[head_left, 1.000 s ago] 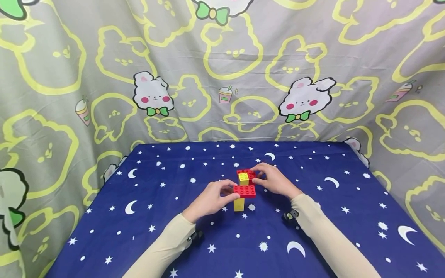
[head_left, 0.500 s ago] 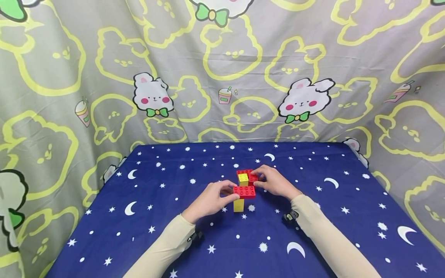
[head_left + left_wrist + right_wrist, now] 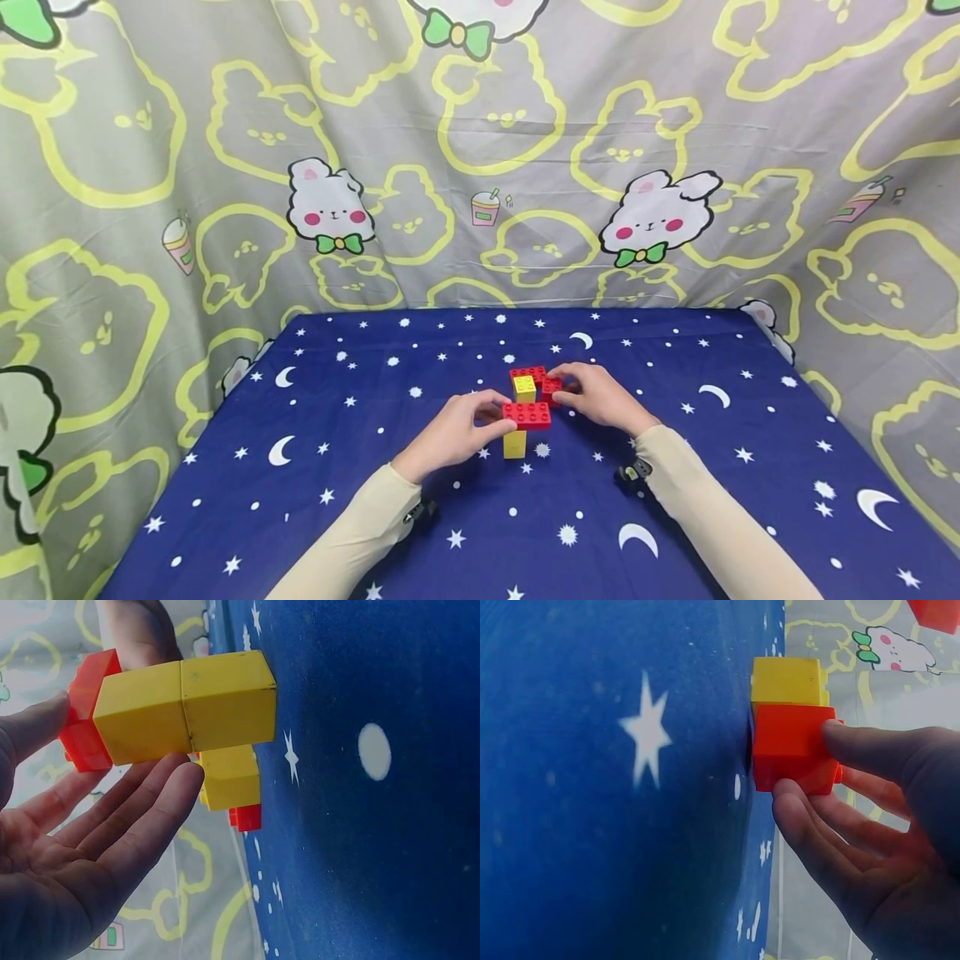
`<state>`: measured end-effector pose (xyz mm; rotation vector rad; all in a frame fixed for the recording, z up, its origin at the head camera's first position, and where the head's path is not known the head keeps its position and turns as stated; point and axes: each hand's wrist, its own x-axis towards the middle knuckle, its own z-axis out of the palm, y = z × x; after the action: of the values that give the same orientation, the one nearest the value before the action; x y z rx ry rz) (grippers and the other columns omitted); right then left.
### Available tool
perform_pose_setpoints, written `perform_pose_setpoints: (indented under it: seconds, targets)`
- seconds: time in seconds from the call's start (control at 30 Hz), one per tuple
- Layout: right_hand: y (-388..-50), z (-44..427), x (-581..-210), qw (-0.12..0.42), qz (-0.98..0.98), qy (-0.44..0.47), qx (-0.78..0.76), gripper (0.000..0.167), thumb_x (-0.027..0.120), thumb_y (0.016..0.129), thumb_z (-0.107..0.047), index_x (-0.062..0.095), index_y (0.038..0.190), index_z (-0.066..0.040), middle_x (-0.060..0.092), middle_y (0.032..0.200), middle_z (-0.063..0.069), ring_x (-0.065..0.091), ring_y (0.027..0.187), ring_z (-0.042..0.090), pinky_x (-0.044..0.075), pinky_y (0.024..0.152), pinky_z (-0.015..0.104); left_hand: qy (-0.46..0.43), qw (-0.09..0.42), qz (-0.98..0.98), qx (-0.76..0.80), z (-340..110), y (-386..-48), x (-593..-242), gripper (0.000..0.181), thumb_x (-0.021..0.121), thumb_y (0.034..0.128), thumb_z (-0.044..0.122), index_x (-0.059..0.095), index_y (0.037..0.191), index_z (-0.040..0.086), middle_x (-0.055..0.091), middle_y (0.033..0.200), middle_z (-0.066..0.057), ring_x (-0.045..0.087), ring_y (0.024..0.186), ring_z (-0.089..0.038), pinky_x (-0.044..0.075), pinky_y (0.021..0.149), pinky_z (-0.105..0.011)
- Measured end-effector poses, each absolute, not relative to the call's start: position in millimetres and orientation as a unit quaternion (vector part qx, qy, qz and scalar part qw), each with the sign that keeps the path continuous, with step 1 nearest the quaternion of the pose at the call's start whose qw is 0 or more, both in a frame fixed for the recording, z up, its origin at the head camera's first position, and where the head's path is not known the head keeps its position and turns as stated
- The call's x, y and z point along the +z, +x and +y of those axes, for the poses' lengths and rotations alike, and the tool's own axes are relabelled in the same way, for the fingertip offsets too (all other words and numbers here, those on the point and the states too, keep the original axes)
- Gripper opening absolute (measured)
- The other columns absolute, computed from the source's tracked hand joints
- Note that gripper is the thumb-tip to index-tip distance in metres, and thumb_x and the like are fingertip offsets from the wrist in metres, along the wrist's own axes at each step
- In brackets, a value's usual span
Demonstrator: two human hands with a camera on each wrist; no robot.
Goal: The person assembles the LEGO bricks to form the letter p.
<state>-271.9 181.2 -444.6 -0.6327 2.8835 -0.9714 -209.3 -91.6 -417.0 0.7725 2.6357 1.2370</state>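
My left hand [image 3: 450, 432] pinches a flat red brick [image 3: 527, 415] between thumb and fingers; that brick tops a stack of two yellow blocks [image 3: 187, 705] standing on the cloth. Behind the stack, my right hand [image 3: 600, 396] grips a small red block [image 3: 551, 390], with the thumb on one side and fingers on the other, as the right wrist view shows [image 3: 793, 748]. Beside that red block is a small yellow block [image 3: 524, 386]. A further red brick [image 3: 528, 373] lies just behind the yellow one, partly hidden.
Dark blue cloth [image 3: 360, 500] with white stars and moons covers the table. A grey curtain [image 3: 405, 125] with yellow outlines and cartoon animals hangs behind the table's far edge and along both sides.
My right hand has moved slightly right and toward me with the small red block, which now stands out from the red brick behind. The left hand keeps its place.
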Motion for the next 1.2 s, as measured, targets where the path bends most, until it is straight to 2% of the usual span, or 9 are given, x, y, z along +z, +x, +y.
perform_pose_setpoints:
  seconds: [0.43,1.2]
  targets:
    - [-258.4,183.0,-431.9,-0.002,0.929,-0.192,-0.315,0.036,0.073,0.097,-0.023,0.068,0.129,-0.009,0.069,0.127,0.011,0.07,0.102,0.024,0.059,0.088,0.044,0.251,0.065,0.875,0.408,-90.8,-210.1,-418.7,0.034,0.072,0.0962,0.037,0.07,0.122,0.014,0.076,0.106,0.0,0.071,0.096,-0.015,0.059,0.089,-0.036]
    - [-233.3,179.8,-398.3,-0.061,0.912,-0.243,-0.325,0.039,0.075,0.095,-0.022,0.067,0.131,-0.012,0.069,0.124,0.008,0.07,0.099,0.019,0.061,0.084,0.043,0.248,0.071,0.874,0.411,-90.7,-208.6,-415.6,0.035,0.072,0.0964,0.035,0.07,0.124,0.013,0.076,0.109,-0.002,0.071,0.098,-0.015,0.059,0.093,-0.038]
